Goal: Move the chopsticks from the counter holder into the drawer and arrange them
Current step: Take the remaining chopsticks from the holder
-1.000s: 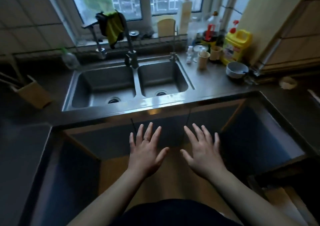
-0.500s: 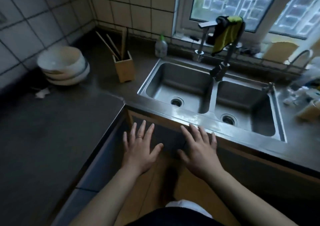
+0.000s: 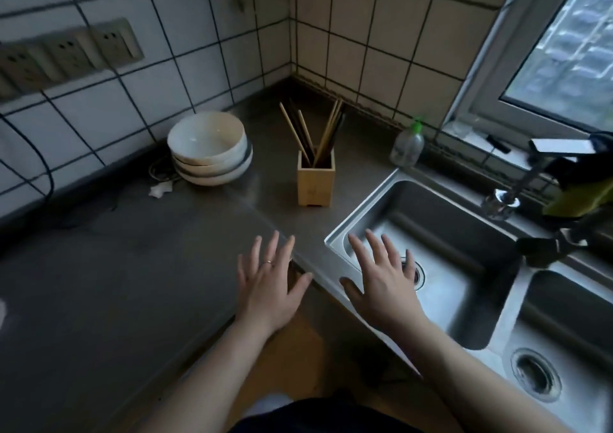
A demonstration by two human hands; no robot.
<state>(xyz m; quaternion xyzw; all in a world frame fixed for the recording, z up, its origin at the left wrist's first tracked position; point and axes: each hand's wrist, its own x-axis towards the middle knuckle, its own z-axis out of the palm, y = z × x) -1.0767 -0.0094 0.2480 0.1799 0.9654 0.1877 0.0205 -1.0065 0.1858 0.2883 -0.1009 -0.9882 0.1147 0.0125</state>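
Head view shows left hand [image 3: 268, 286] and right hand [image 3: 384, 286] stretched forward palm-down, fingers spread, each grip released and empty, with chopsticks [image 3: 327, 134] standing in the holder [image 3: 315, 184] on the table [image 3: 132, 267] beyond.

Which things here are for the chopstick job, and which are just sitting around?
For the job: chopsticks, standing in the holder; left hand and right hand, both empty. The drawer is not in view.

Just sitting around: bowls, bottle, sink, cloth.
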